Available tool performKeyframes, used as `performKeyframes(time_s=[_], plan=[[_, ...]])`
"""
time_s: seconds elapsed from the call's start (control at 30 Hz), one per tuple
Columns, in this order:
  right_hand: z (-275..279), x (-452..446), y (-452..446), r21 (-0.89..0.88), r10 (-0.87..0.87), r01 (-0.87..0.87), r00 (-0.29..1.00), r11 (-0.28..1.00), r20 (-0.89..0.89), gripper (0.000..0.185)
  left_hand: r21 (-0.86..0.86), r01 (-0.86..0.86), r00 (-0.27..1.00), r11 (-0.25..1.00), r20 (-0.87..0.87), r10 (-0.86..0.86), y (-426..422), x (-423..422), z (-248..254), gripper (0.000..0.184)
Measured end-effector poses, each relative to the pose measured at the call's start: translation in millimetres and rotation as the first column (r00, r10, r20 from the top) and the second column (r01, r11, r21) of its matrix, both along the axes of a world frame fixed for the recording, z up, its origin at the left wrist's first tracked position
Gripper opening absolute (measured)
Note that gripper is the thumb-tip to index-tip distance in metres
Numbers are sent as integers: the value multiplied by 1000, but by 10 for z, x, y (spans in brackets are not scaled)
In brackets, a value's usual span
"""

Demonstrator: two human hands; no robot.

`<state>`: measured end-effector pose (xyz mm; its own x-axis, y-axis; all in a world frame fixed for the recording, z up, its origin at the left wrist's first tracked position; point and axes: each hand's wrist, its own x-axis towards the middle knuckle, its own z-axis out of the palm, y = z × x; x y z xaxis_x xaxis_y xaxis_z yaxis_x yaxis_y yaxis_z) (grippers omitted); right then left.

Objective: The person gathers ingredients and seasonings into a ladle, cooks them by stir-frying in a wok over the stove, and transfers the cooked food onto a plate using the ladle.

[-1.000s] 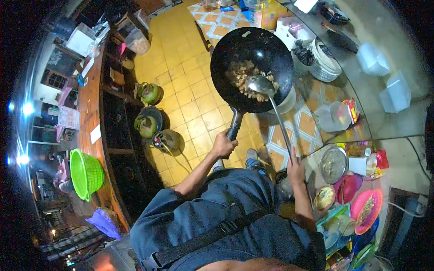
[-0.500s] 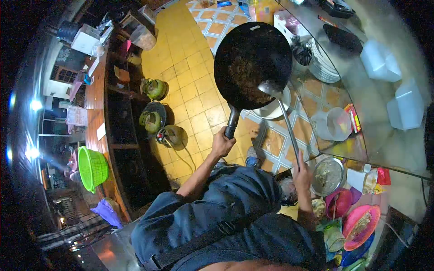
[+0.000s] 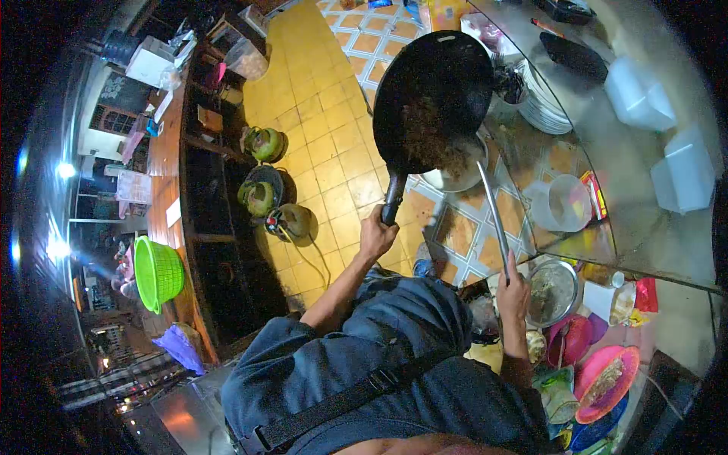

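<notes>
My left hand (image 3: 378, 233) is closed round the black handle of a dark wok (image 3: 409, 83). The wok tilts steeply, its lower right lip over a white bowl (image 3: 480, 176). Brown, crumbly food (image 3: 436, 144) lies along the low side, at the bowl; whether some is inside the bowl is hard to see. In my right hand (image 3: 513, 292) is a long-handled metal ladle (image 3: 494, 212), gripped by its shaft. Its shaft reaches up to the wok's lip and bowl, and its head is not clearly visible there.
Stacked white plates (image 3: 544, 102) and a clear plastic tub (image 3: 563, 203) stand on the right counter. Nearer me are a metal bowl (image 3: 565, 303) and a pink basket (image 3: 620, 354) holding food. Green gas cylinders (image 3: 265, 144) stand on the yellow floor at left.
The wok has tipped further to the right, and the food has slid down to its lip above the bowl. The ladle's head has left the wok's middle for the lip.
</notes>
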<state>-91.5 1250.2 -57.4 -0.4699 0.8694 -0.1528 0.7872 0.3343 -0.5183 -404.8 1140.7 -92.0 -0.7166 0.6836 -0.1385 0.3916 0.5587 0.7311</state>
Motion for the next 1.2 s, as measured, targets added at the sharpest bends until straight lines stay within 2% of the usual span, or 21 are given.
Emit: performKeyframes(time_s=[0.1,0.17,0.23,0.3,0.37,0.4,0.43,0.5,0.6,0.7,0.77,0.83,0.97,1.0,1.07,1.13,1.2], plan=[[63,-198,2,-16,-61,60,996,998,-66,53,12,-17,1000,1000,-3,17,14,-10,-23,33],[-142,-297,19,21,-80,81,996,996,-41,56,98,-9,1000,995,0,9,-10,15,-23,32],[-187,-325,5,127,-22,19,1000,992,19,59,78,-17,1000,997,1,17,-13,49,-6,32],[-202,-183,-51,121,-44,36,997,992,71,60,65,-18,1000,998,-3,18,35,46,-15,32],[-328,22,-93,245,-10,-36,983,969,184,62,84,-37,999,996,-21,39,46,56,-91,33],[-174,32,-127,146,-56,27,978,989,199,63,81,-40,999,996,-7,41,58,69,-38,31],[-213,39,-135,147,-55,25,978,989,201,63,82,-41,999,996,-6,42,56,73,-55,31],[-328,53,-144,90,-110,104,992,990,63,63,120,-44,998,992,-46,50,45,83,-100,30],[-151,-276,-93,104,-112,114,993,988,-23,63,71,-71,997,995,-8,72,34,101,-52,28],[-253,-355,-36,174,-88,87,996,981,1,62,70,-69,996,995,60,65,31,132,-47,27],[-258,-259,-47,159,-76,65,995,985,63,60,100,-71,997,992,37,67,76,129,-78,27],[-269,-82,-114,290,-59,25,992,957,108,59,125,-83,996,989,24,80,64,165,-100,26],[-84,-13,-147,170,-105,80,984,982,146,60,114,-115,992,987,66,108,81,123,-141,28],[-91,-67,-143,170,-102,76,984,982,148,60,124,-110,993,986,54,104,93,112,-154,30],[-144,-189,-110,234,-92,83,995,969,25,61,129,-109,993,986,47,104,95,117,-167,32],[-196,-255,-43,265,-72,54,996,963,59,61,225,-91,996,970,19,89,121,115,-162,30],[-219,-235,-55,290,-66,39,994,956,85,60,223,-88,996,971,-8,92,131,108,-169,31]])
